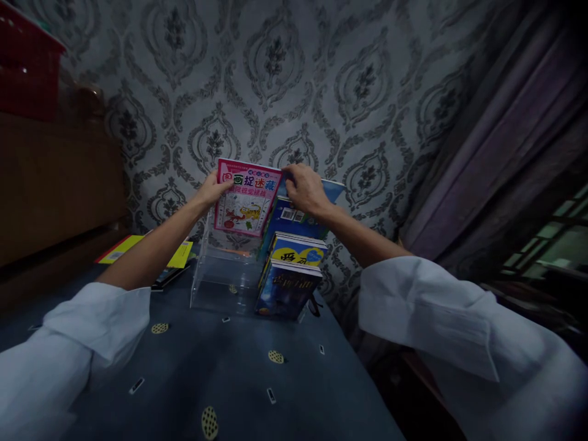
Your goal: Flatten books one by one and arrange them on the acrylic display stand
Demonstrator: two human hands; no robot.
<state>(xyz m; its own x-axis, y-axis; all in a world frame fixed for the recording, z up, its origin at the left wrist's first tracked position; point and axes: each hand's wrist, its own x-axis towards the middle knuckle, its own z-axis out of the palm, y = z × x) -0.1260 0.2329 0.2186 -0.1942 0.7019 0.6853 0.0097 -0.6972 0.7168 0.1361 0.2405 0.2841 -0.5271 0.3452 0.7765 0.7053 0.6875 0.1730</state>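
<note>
A pink picture book [248,199] with a cartoon tiger on its cover stands upright at the top of a clear tiered rack [220,275]. My left hand [212,190] grips its left edge, thumb over the cover. Fingers of my right hand [305,188] curl at the book's upper right corner, above a blue book [294,215]; their tips are partly hidden. In front of that, on the rack's right side, a yellow and blue book [296,252] and a dark blue book [288,291] stand in lower tiers. The rack's lower left tiers hold no books.
Yellow-covered books [181,254] lie flat left of the rack, partly behind my left forearm. A wooden headboard [59,184] with a red container [30,61] on it is at left. A curtain [496,141] hangs at right. Patterned dark blue cloth [239,373] lies beneath.
</note>
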